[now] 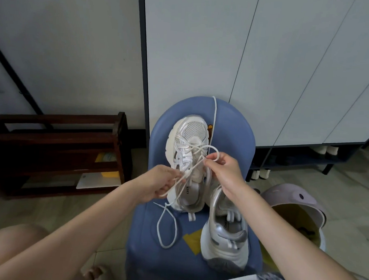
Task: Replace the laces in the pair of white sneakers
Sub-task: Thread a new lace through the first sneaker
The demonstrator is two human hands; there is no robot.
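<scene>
Two white sneakers on a blue chair [239,130]. Far sneaker [188,159] flat on the seat, toe pointing away, tongue up. Cream lace [197,150] partly threaded through its eyelets, crossing over the top. Near sneaker [225,232] beside it and closer, heel end toward the camera, toe end tucked under the right wrist.

Left hand [158,184] just beside the far sneaker's open top, fingers curled, pinching one strand of the lace, with the loose end hanging down past the palm. Right hand [225,165] over the far sneaker's right side, thumb and finger pinching a loop of the same lace, pulled up and taut.

Second lace [167,224], white, lying loose in a long loop on the seat, in front of the far sneaker. Another thin white cord [214,118] running up over the chair back. Yellow patch [193,241] on the seat by the near sneaker.

Dark wooden rack [57,150] on the floor to the left. Pale round bin [293,205] with a yellow liner on the right. White cupboard doors [289,70] behind the chair, with shoes [326,150] tucked under them. Bare knee [11,242] at the bottom left.
</scene>
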